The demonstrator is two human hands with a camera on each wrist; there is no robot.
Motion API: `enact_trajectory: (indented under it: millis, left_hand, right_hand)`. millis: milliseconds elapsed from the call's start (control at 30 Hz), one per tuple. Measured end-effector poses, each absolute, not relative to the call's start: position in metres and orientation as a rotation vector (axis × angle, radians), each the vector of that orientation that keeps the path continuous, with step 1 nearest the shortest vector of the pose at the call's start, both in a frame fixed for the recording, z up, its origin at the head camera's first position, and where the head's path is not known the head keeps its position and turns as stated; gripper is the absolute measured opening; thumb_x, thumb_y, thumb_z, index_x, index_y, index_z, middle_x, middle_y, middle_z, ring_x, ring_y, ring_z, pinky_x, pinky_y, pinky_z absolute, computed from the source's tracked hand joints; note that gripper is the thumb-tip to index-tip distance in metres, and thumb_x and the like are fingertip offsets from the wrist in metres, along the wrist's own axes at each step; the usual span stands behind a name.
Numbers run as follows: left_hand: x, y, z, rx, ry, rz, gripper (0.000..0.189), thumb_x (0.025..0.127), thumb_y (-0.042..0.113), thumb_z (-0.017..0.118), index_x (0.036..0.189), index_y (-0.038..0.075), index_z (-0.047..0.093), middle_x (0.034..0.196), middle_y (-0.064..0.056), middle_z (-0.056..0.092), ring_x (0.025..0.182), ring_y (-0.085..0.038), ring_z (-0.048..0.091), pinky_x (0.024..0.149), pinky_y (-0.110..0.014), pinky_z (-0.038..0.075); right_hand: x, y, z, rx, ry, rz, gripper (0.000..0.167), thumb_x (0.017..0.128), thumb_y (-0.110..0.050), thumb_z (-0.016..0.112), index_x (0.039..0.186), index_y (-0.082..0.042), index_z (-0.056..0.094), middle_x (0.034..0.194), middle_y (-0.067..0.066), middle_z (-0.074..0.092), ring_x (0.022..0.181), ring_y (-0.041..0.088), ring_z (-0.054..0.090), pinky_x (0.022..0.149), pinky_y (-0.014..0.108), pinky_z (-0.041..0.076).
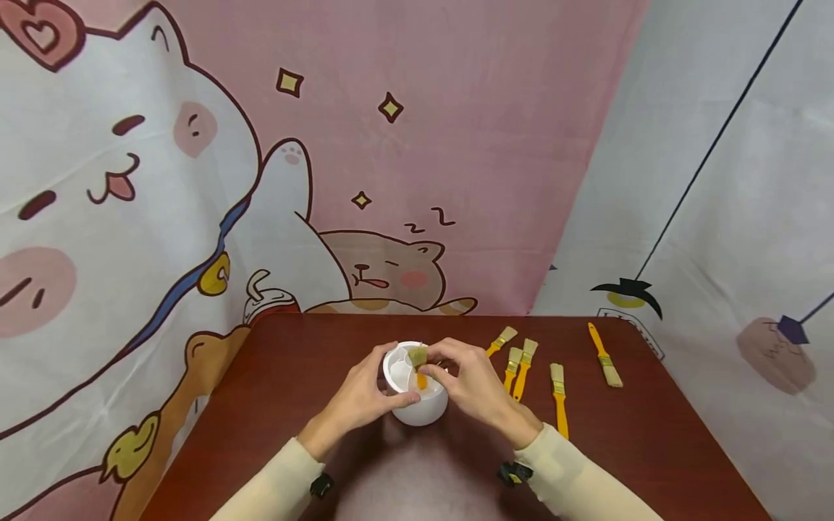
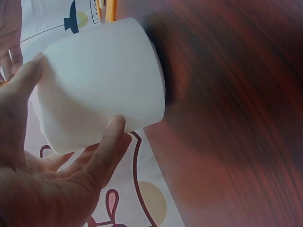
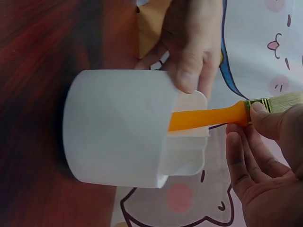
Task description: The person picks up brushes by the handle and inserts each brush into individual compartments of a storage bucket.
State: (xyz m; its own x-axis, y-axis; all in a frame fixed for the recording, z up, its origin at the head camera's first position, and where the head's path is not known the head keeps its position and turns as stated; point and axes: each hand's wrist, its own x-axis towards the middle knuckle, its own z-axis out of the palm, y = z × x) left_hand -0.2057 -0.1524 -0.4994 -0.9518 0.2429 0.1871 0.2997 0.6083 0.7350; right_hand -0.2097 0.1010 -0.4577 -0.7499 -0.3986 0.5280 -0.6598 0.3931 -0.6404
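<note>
A white round holder (image 1: 420,414) with inner compartments stands upright on the dark red tabletop. My left hand (image 1: 357,392) holds it from the left, thumb near the front rim and fingers around its side; the left wrist view shows fingertips against the smooth white wall (image 2: 102,80). At the metal band, my right hand (image 3: 270,165) pinches a paintbrush (image 3: 208,119) with an orange handle and pale bristles. Its bristles point up, away from the holder, while the lower handle is inside the opening, hidden by the wall.
Several similar paintbrushes lie to the right: a group including one brush (image 1: 524,369) beside my right hand, another brush (image 1: 558,401) nearer me, and one brush (image 1: 606,354) farther right. A cartoon-printed cloth (image 1: 456,145) hangs behind the table (image 1: 274,405).
</note>
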Motion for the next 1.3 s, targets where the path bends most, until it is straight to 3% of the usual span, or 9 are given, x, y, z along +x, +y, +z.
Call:
enact_trajectory:
  millis: [333, 567, 700, 1000, 1300]
  left_hand:
    - [-0.21, -0.152, -0.496, -0.487, -2.756, -1.237, 0.113, 0.085, 0.053, 0.106, 0.172, 0.008, 0.051, 0.15, -0.013, 0.074, 0.118, -0.019, 0.075, 0.092, -0.032, 0.065]
    - [-0.207, -0.153, -0.5, -0.478, -2.741, -1.264, 0.113, 0.083, 0.051, 0.108, 0.171, 0.008, 0.052, 0.148, -0.014, 0.075, 0.117, -0.02, 0.076, 0.093, -0.042, 0.07]
    - [-0.206, -0.152, -0.502, -0.474, -2.724, -1.309, 0.113, 0.082, 0.049, 0.108, 0.172, 0.008, 0.052, 0.148, -0.014, 0.075, 0.116, -0.02, 0.077, 0.094, -0.047, 0.071]
    - [-0.206, -0.152, -0.506, -0.471, -2.717, -1.273, 0.112, 0.082, 0.047, 0.109, 0.172, 0.011, 0.052, 0.148, -0.012, 0.075, 0.119, -0.019, 0.077, 0.093, -0.037, 0.069]
    - [-0.206, -0.153, -0.507, -0.491, -2.72, -1.234, 0.116, 0.083, 0.051, 0.108, 0.174, 0.007, 0.049, 0.155, -0.013, 0.072, 0.131, -0.027, 0.075, 0.106, -0.055, 0.067]
  right_hand:
    - [-0.215, 0.102, -0.472, 0.982, -2.347, 1.223, 0.015, 0.099, -0.009, 0.093, 0.11, -0.016, 0.087, 0.107, -0.005, 0.083, 0.09, 0.005, 0.07, 0.075, 0.028, 0.063]
    - [-0.214, 0.102, -0.48, 1.045, -2.365, 1.163, 0.016, 0.099, -0.01, 0.093, 0.113, -0.017, 0.088, 0.11, -0.004, 0.084, 0.088, 0.002, 0.069, 0.072, 0.021, 0.061]
    - [-0.211, 0.102, -0.484, 1.078, -2.349, 1.118, 0.018, 0.098, -0.008, 0.094, 0.114, -0.015, 0.089, 0.111, -0.001, 0.085, 0.09, 0.005, 0.073, 0.074, 0.024, 0.065]
    - [-0.207, 0.105, -0.49, 1.107, -2.331, 1.01, 0.02, 0.096, -0.009, 0.096, 0.114, -0.014, 0.09, 0.108, 0.0, 0.086, 0.089, 0.007, 0.074, 0.074, 0.033, 0.068]
    - [-0.204, 0.109, -0.49, 1.151, -2.374, 1.025, 0.024, 0.1, -0.008, 0.092, 0.124, -0.011, 0.089, 0.109, 0.002, 0.086, 0.09, 0.007, 0.076, 0.076, 0.033, 0.069]
